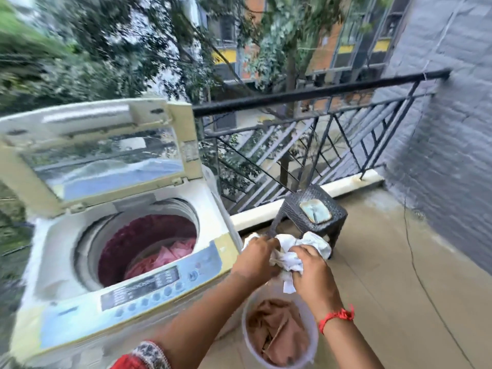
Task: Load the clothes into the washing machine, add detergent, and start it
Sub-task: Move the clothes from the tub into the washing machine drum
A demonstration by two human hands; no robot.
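A top-loading washing machine (pixel 87 265) stands at the left with its lid (pixel 101 153) raised. Pink clothes (pixel 170 254) lie inside its dark red drum. My left hand (pixel 255 259) and my right hand (pixel 311 272) both grip a crumpled white garment (pixel 292 255), held in the air to the right of the machine's control panel (pixel 149 286). Directly below my hands a white bucket (pixel 314 339) stands on the floor with a brown garment (pixel 277 328) in it. No detergent is visible.
A small dark wicker stool (pixel 308 209) with a pale soap dish on top stands behind my hands. A black metal railing (pixel 306 123) bounds the balcony; a grey brick wall (pixel 452 102) rises at the right. A thin cable (pixel 415 262) runs across the tiled floor.
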